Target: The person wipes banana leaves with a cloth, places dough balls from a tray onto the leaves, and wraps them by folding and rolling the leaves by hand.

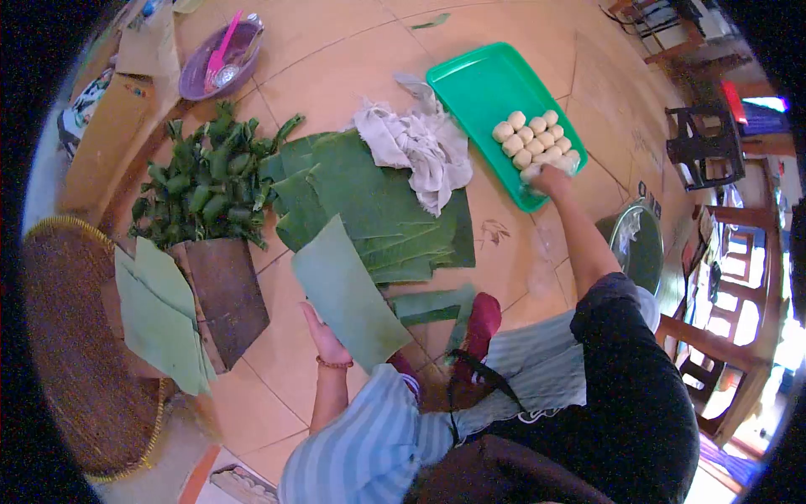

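My left hand (326, 338) supports a cut piece of banana leaf (348, 294) from below, and most of its fingers are hidden under the leaf. My right hand (550, 180) reaches down to the near end of a green tray (470, 92). Rows of pale round dough balls (525, 134) sit there, the closest ones touching or beside my fingers. Clear plastic (564, 164) covers or lies by the fingertips, which look curled; what they grip is hidden. A stack of larger banana leaf pieces (353, 202) lies ahead on the floor, with a crumpled white cloth (416, 151) on it.
Several green leaf-wrapped bundles (206, 181) are heaped at the left. Nearer are more leaf pieces (159, 307) and a round woven tray (84, 353). A purple basin (193, 80) holds a pink spoon (222, 50). At the right stand a bucket (642, 260) and a dark stool (705, 147).
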